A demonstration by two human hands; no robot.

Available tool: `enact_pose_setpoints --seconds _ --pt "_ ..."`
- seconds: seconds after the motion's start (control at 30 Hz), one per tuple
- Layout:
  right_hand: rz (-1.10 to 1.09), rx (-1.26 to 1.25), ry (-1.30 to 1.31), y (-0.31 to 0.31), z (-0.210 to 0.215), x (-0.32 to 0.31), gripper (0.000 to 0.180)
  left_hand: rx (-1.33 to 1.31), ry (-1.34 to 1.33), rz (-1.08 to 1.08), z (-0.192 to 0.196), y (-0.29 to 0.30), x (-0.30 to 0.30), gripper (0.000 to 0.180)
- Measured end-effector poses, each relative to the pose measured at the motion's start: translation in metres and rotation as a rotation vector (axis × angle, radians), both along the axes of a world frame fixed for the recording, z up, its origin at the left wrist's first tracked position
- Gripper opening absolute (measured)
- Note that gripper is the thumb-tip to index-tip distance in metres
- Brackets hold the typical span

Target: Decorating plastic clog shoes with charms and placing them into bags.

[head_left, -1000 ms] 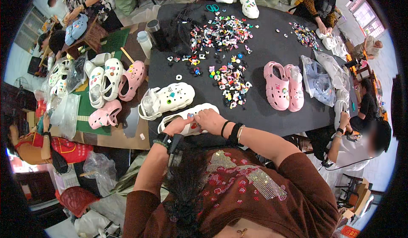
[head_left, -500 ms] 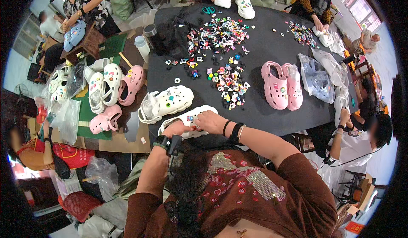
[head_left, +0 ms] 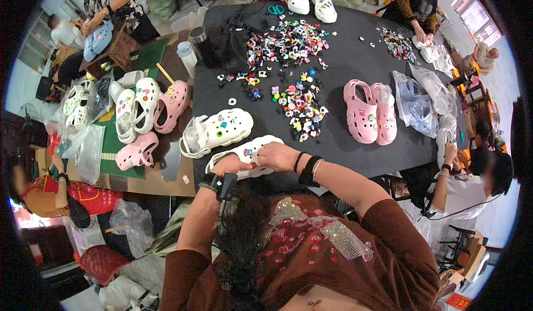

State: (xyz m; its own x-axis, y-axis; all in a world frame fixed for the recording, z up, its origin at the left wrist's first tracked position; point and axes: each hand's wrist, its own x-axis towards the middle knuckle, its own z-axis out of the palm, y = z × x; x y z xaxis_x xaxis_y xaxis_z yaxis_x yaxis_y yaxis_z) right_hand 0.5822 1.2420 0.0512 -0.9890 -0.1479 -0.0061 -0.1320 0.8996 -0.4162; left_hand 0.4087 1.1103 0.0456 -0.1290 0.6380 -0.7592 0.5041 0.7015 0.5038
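both hands gripping white clog at near bench edge | risk: clog slips off, overhanging edge

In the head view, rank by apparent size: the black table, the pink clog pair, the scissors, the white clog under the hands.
1. Black table
2. Pink clog pair
3. White clog, partly hidden by the left hand and right hand, so unsure
4. Scissors

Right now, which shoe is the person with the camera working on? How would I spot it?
Find the black table and follow its near edge. The white clog lies there under both hands, left hand and right hand. Its twin lies untouched behind it.
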Motion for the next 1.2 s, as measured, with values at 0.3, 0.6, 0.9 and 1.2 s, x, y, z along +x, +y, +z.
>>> enact_pose_setpoints --seconds 0.3,0.6,0.9,1.2 --pt "-0.515 -0.623 0.117 0.027 0.003 0.009 0.026 0.315 -0.532 0.387 0.013 -0.014 0.019 0.042" --pt "-0.776 -0.335 0.158 0.077 0.008 0.042 0.029 0.308 -0.591 0.684 0.007 -0.047 -0.004 0.025" --pt "-0.836 -0.163 -0.086 0.089 0.004 0.036 0.034 0.712 0.127 0.832 0.045 -0.052 -0.012 0.023" --pt "-0.461 -0.251 -0.071 0.052 0.033 -0.042 0.028 0.894 0.813 0.510 0.032 -0.020 -0.037 0.033"
